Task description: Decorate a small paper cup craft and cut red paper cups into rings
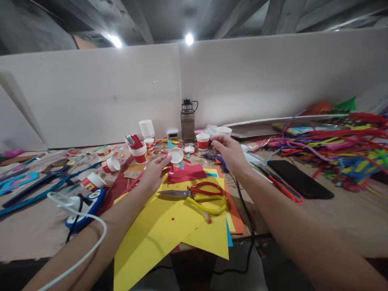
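My left hand (157, 171) grips a small white paper cup (176, 156), tilted so its round white face shows. Blue and red paper strips stick out around it. My right hand (230, 151) is raised to the right, its fingers curled together; what they hold, if anything, I cannot make out. Just left of its fingertips stands a red-and-white paper cup (203, 142), and a white cup (223, 131) is behind. Below my hands, red-and-yellow-handled scissors (194, 195) rest on yellow paper (163, 234). A piece of red paper (185, 173) lies beyond them.
A water bottle (187, 123) stands by the white partition (121, 93). Colourful pipe cleaners (342, 147) pile up at right, near a black phone (300, 178) and a red cutter (286, 189). At left are a blue power strip (86, 210), a white cable (101, 230) and tipped cups (92, 182).
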`<action>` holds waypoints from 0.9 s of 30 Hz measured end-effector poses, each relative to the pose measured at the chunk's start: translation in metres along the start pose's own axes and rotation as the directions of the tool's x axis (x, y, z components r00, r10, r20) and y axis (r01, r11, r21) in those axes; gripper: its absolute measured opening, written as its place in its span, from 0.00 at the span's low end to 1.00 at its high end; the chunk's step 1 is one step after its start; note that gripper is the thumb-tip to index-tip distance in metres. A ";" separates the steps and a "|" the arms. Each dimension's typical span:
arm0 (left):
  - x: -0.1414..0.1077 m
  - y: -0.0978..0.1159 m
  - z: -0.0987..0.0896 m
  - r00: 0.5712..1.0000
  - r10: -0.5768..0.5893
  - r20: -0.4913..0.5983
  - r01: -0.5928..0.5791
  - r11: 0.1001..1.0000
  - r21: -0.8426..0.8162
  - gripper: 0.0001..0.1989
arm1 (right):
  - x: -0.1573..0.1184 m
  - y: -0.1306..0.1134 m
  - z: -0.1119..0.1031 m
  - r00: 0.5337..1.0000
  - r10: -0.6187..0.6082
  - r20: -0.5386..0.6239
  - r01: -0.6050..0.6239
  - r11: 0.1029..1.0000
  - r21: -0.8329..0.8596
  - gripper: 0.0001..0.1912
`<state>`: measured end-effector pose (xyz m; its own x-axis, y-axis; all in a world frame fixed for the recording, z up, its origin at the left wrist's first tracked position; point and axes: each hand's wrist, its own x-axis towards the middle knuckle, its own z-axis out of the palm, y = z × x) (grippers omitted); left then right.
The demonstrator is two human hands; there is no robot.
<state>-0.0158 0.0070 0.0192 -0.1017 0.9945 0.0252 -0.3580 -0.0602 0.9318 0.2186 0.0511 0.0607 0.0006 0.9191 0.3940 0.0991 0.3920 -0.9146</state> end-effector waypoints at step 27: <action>0.009 -0.002 -0.004 0.964 -0.203 0.174 0.085 0.851 0.518 0.18 | -0.021 0.009 -0.132 0.640 0.022 0.768 0.748 0.213 -0.629 0.12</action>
<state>-0.0195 0.0154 0.0163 0.1361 0.9855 -0.1015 0.1672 0.0781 0.9828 0.3509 0.0305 0.0563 -0.7617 0.6273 0.1624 0.6475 0.7457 0.1571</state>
